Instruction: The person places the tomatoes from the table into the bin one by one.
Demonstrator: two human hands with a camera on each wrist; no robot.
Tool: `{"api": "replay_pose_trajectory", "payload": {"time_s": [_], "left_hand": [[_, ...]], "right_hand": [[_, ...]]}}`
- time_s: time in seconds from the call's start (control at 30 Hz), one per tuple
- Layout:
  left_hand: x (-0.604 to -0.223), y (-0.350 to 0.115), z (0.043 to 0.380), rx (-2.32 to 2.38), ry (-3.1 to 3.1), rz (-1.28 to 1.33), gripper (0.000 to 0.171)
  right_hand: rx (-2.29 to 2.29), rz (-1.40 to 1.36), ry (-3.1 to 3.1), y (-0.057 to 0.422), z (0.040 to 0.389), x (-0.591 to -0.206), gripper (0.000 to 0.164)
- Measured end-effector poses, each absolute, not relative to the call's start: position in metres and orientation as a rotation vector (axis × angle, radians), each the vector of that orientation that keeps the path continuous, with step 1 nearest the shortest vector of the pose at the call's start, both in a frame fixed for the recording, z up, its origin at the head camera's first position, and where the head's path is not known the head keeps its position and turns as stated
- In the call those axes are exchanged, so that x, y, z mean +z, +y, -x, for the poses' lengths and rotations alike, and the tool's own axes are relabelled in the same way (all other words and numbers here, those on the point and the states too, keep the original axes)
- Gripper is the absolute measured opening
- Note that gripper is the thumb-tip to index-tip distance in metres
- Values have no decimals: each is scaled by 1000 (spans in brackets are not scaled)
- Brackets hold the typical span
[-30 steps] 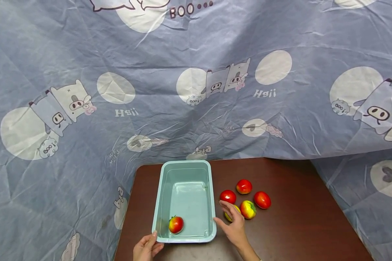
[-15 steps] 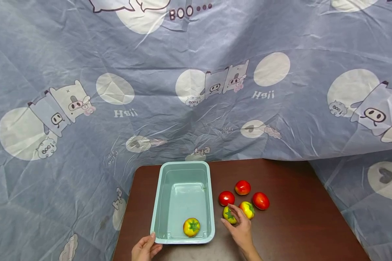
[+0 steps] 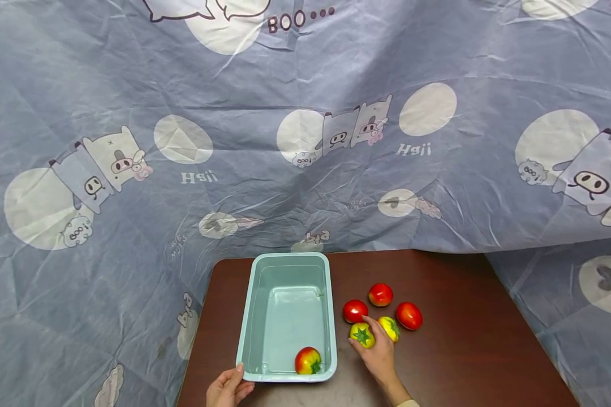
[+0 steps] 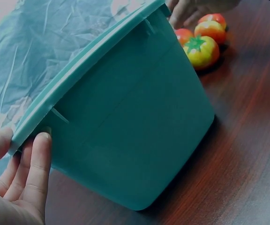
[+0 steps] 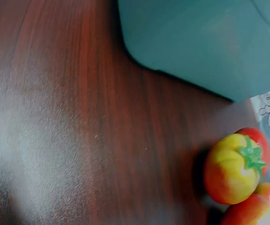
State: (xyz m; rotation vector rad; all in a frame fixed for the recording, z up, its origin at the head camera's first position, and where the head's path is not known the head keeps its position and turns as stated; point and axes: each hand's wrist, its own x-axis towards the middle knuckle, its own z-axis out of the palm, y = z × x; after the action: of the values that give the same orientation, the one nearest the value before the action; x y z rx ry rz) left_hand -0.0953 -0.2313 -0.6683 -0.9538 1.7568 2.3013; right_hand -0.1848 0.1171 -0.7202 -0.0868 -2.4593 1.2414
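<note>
My left hand [image 3: 226, 389] pinches the near left corner of a light blue-green plastic tub [image 3: 248, 316], thumb on the rim and fingers under it. In the left wrist view, that hand's fingers [image 4: 37, 164] press the tub's outer wall. A red-and-yellow tomato [image 3: 308, 360] lies inside, at the near right corner. My right hand [image 3: 379, 351] hovers over a yellow tomato with a green star-shaped top [image 3: 362, 336], thumb and forefinger spread around it. This tomato [image 5: 231, 168] still sits on the table in the right wrist view, and only a sliver of the hand shows there.
Beside the right hand lie another yellow tomato [image 3: 388, 328] and three red ones: a near-left one [image 3: 355, 311], a back one [image 3: 381, 294] and a right one [image 3: 409, 315]. The dark wooden table [image 3: 468, 350] meets a printed grey-blue cloth [image 3: 305, 186] behind.
The right hand has come away from the tub's side to the yellow tomato. The tomato in the tub has rolled right to the near right corner. The left hand keeps its grip.
</note>
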Motion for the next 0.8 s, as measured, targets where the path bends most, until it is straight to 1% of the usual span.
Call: {"api": "replay_pose_trajectory", "payload": {"time_s": [0.17, 0.43, 0.57, 0.67, 0.8], "left_hand": [[-671, -233, 93, 2289, 1756, 964, 25], [-669, -235, 96, 2320, 1778, 927, 18], [-668, -236, 98, 2311, 1780, 912, 18], [-668, -236, 98, 2297, 1769, 921, 20], [-670, -234, 98, 2299, 1759, 933, 18]], "right_hand": [[1230, 101, -2543, 118, 186, -733, 70], [1218, 54, -2550, 118, 195, -750, 73], [1199, 59, -2568, 119, 196, -757, 73], [1141, 11, -2561, 120, 195, -764, 74], [1076, -81, -2518, 122, 194, -775, 74]]}}
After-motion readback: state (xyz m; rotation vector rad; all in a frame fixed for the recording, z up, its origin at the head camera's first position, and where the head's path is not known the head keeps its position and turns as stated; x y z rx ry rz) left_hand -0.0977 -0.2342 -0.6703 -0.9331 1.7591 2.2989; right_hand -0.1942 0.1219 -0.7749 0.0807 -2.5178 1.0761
